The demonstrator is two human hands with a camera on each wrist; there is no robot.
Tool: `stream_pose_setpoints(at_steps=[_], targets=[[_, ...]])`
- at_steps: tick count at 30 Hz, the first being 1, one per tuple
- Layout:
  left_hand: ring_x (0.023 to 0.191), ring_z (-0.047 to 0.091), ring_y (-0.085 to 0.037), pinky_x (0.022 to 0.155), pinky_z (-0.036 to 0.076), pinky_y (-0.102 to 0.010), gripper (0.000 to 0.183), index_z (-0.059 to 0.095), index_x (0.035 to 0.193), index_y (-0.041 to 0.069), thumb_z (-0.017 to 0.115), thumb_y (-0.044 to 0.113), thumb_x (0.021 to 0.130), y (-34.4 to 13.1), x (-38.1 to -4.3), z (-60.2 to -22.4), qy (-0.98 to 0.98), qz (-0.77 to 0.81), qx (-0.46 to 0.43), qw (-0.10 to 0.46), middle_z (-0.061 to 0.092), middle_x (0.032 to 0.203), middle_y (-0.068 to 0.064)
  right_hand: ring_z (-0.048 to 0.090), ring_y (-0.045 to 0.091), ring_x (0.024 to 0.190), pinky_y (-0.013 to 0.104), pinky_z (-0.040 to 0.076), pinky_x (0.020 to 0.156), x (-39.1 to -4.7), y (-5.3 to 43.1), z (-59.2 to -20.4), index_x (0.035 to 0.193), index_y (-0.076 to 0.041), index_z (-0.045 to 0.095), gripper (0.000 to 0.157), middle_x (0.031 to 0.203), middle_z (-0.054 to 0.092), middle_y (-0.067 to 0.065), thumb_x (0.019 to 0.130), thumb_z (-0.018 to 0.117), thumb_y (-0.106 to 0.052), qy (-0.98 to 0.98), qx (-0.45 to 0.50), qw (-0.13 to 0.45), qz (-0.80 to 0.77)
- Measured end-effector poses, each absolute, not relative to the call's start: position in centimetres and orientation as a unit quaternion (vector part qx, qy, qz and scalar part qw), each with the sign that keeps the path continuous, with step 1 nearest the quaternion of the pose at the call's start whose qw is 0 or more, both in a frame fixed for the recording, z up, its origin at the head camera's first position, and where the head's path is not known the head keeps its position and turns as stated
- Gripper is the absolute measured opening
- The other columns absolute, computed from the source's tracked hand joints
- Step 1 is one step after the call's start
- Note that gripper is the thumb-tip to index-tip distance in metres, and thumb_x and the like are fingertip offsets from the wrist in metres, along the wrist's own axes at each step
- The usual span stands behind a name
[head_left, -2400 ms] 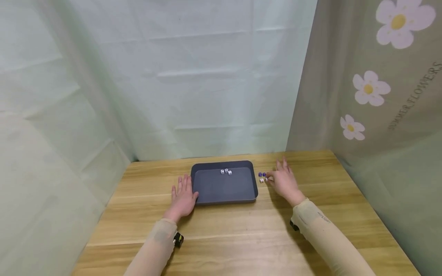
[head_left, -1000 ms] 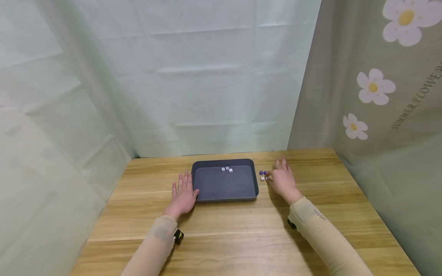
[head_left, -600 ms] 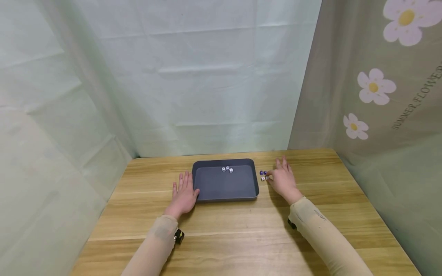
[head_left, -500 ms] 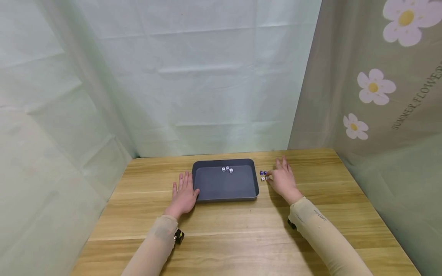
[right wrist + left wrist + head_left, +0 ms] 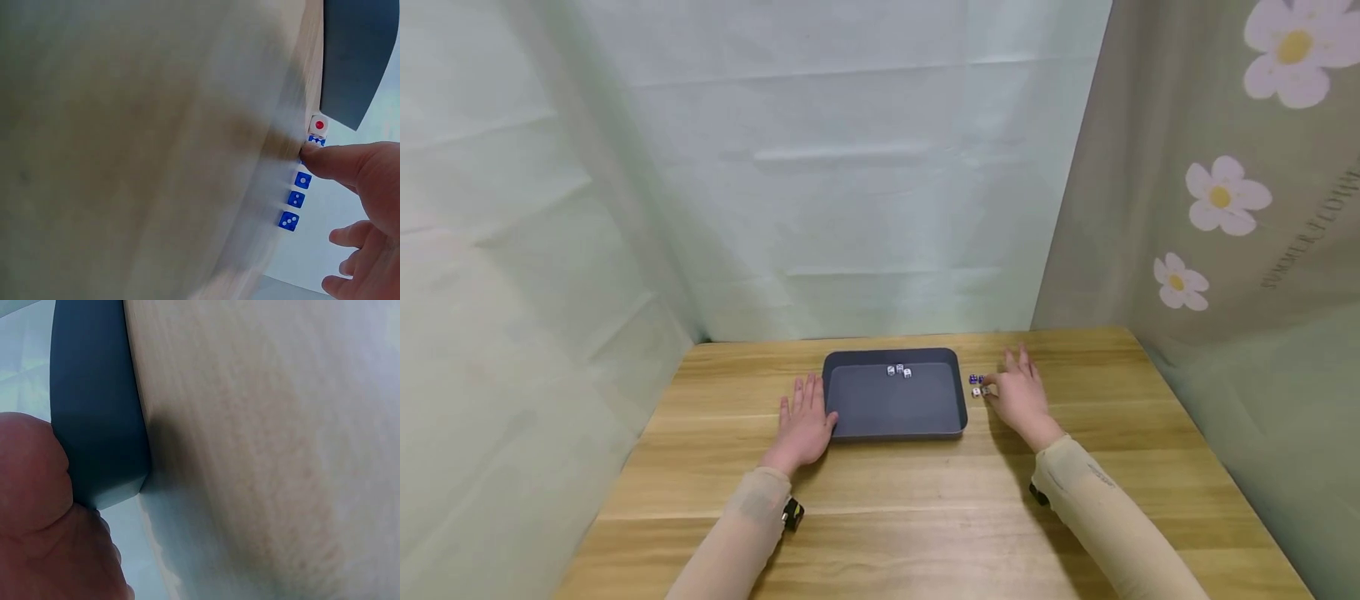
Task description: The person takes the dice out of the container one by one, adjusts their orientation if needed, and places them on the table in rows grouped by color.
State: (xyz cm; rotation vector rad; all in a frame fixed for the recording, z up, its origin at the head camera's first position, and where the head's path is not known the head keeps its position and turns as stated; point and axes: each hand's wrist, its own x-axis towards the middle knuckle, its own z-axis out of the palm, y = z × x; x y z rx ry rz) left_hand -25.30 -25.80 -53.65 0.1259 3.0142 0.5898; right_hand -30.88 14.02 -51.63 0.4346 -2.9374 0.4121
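My left hand (image 5: 805, 429) lies along the left side of a dark grey tray (image 5: 895, 436), fingers spread and thumb at its near left corner. In the left wrist view the thumb (image 5: 31, 481) rests against the tray wall (image 5: 100, 406). Three white dice (image 5: 907, 374) lie inside the tray near its far side. Right of the tray, my right hand (image 5: 1018, 396) pinches a white die (image 5: 987, 391) between thumb and index finger, its other fingers extended. Beside it sits a white die with a red dot (image 5: 319, 125). The right thumb partly hides the dice behind it.
Several blue dice (image 5: 296, 199) stand in a row just behind the white ones, partly covered by the right hand. Everything is on a wooden table (image 5: 895, 508). A pale curtain (image 5: 865, 208) hangs behind its far edge, with a flowered cloth (image 5: 1105, 250) at the right.
The head view has shifted slightly, so everything appears a little displaced. Both hands, the tray and the dice keep nearly the same places relative to each other.
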Motion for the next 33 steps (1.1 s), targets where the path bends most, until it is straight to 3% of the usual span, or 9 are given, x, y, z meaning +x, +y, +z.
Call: stream_pose_setpoints(at_steps=[5,13,29,33], targets=[[0.162,-0.013,-0.043,0.125,-0.006,-0.068,0.077,0.003,0.168,-0.006,0.045,0.029,0.114,-25.7,-25.3,-53.9,0.979,0.199,0.04,0.035,-0.005,0.177,-0.025,0.009,0.059,0.157,0.07,0.021,0.123,-30.8,14.2,-51.9,0.114,-0.013,0.084,0.024,0.163,0.035,0.038,0.091,0.086,-0.018,-0.977,0.14,0.077,0.141],[0.163,-0.007,-0.045,0.126,-0.001,-0.068,0.076,0.009,0.168,-0.009,0.049,0.026,0.113,-25.3,-24.6,-52.8,0.979,0.201,0.034,0.032,0.0,0.177,-0.026,0.011,0.062,0.155,0.072,0.021,0.122,-30.6,14.3,-51.8,0.116,-0.013,0.083,0.026,0.162,0.035,0.039,0.09,0.087,-0.017,-0.977,0.146,0.075,0.137],[0.162,-0.009,-0.045,0.125,-0.006,-0.068,0.077,0.006,0.168,-0.007,0.046,0.031,0.114,-25.7,-25.2,-54.0,0.975,0.215,0.047,0.023,-0.003,0.177,-0.025,0.011,0.062,0.155,0.071,0.019,0.123,-30.5,13.9,-50.7,0.126,-0.013,0.08,0.04,0.161,0.036,0.039,0.088,0.088,-0.02,-0.978,0.138,0.065,0.141],[0.162,-0.01,-0.045,0.125,-0.008,-0.068,0.077,0.005,0.168,-0.007,0.045,0.031,0.114,-25.8,-25.4,-54.0,0.975,0.217,0.047,0.026,-0.003,0.177,-0.025,0.008,0.061,0.156,0.07,0.017,0.124,-30.4,13.5,-50.0,0.131,-0.012,0.078,0.04,0.162,0.035,0.039,0.092,0.084,-0.02,-0.976,0.13,0.069,0.162]])
